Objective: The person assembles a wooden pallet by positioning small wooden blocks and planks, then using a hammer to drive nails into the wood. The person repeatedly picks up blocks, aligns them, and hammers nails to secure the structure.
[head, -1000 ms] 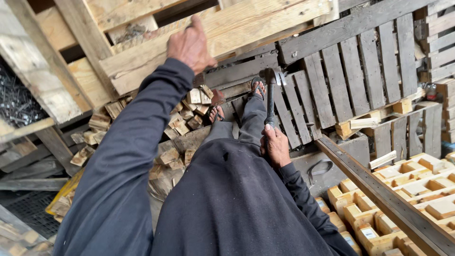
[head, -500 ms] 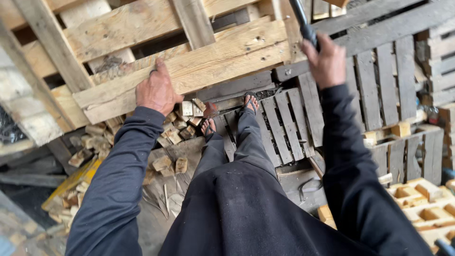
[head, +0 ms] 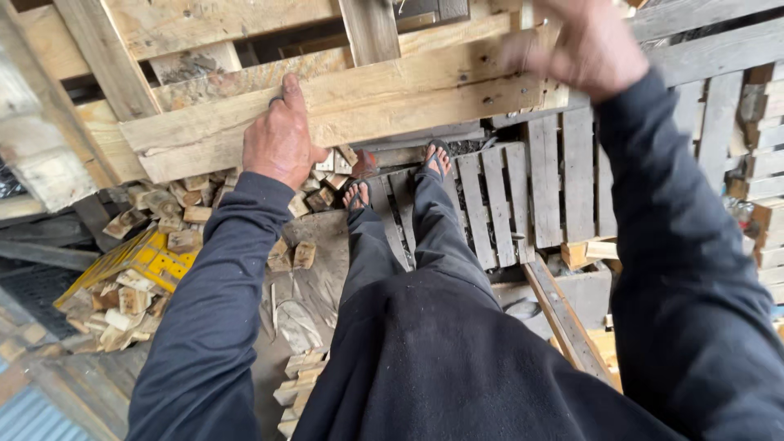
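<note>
A pale wooden pallet (head: pixel 392 98) leans tilted in front of me, and my left hand (head: pixel 278 143) presses on its wide front plank with the fingers hooked over the plank's upper edge. My right hand (head: pixel 584 49) is raised at the top right, blurred by motion, with its fingers curled in a fist. Earlier frames show a dark hammer handle in that fist. The tool itself is hidden or out of frame now. Both arms wear dark long sleeves.
My sandalled feet (head: pixel 357 194) stand on a grey slatted pallet (head: pixel 506 196) lying flat below. A heap of small wood offcuts (head: pixel 163 212) and a yellow plastic piece (head: pixel 155 261) lie at the left. More blocks (head: pixel 298 384) sit near my knees.
My right hand swung the hammer up from hip height to the top right of the view. My left hand slid down and right along the pallet plank.
</note>
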Tool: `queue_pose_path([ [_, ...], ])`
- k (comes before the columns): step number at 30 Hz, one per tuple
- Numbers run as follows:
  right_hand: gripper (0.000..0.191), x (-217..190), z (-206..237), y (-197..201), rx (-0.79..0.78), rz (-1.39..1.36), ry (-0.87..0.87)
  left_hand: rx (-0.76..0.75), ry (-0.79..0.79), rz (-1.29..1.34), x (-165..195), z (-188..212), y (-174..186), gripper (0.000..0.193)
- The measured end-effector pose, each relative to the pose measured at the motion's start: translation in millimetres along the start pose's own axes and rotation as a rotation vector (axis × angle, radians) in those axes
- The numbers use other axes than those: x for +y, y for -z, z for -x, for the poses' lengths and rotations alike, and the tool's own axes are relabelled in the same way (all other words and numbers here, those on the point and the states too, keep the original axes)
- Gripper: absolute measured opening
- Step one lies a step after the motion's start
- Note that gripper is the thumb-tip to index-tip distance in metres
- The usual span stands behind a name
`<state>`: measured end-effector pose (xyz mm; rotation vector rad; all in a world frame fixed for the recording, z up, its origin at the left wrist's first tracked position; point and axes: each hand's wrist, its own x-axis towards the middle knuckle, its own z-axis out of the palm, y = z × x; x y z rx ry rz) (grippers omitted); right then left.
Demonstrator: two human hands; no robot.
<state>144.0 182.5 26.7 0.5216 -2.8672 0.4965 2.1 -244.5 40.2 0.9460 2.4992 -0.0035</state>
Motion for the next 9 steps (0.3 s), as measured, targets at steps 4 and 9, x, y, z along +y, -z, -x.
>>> queue_pose_path([
  [4, 0.119, -52, -4, -1, -0.281, -0.150, -0.220, 0.020, -0.039, -0.008, -10, 7, -8, 0.126],
  [9, 0.123, -46, -3, -8, -0.404, -0.200, -0.245, 0.053, -0.052, -0.029, -14, 7, -16, 0.122],
])
